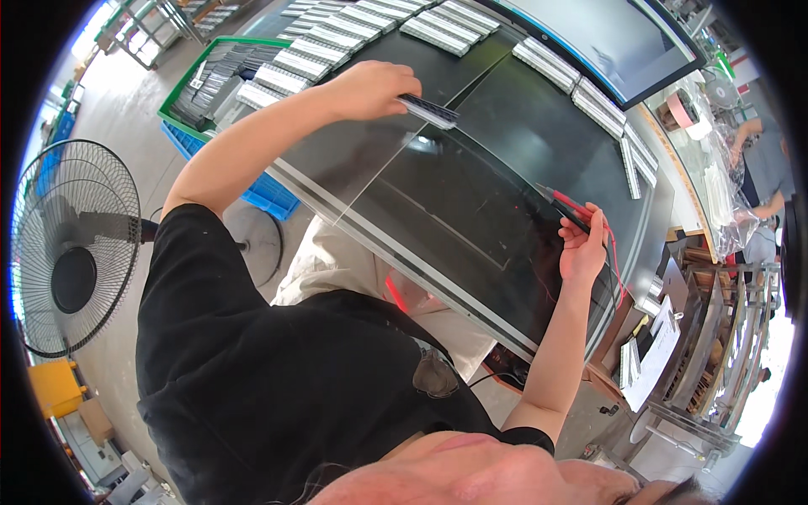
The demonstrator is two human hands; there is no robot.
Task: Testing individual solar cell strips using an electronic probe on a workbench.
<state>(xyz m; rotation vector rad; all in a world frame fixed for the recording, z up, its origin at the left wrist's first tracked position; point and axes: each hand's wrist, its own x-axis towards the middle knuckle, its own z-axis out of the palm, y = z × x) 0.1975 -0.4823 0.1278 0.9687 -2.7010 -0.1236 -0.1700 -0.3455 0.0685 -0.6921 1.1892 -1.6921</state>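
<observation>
My left hand [376, 89] is closed on one end of a short strip [431, 113] with a dark top and a pale side. It is above the dark work table [404, 189], toward the far left. Over the table's right side, my right hand [582, 246] grips a pair of test probes, a red probe [571, 202] and a black probe [572, 217] held side by side. Their tips point up and left, well apart from the strip. A thin red lead [617, 271] hangs from the probes past my right wrist.
Rows of similar strips [324, 40] line the table's far side, below a monitor [627, 42]. A green crate [187, 76] with dark strips stands at the left, above a blue crate [271, 195]. A fan [76, 248] is far left. Another person [768, 164] is at right.
</observation>
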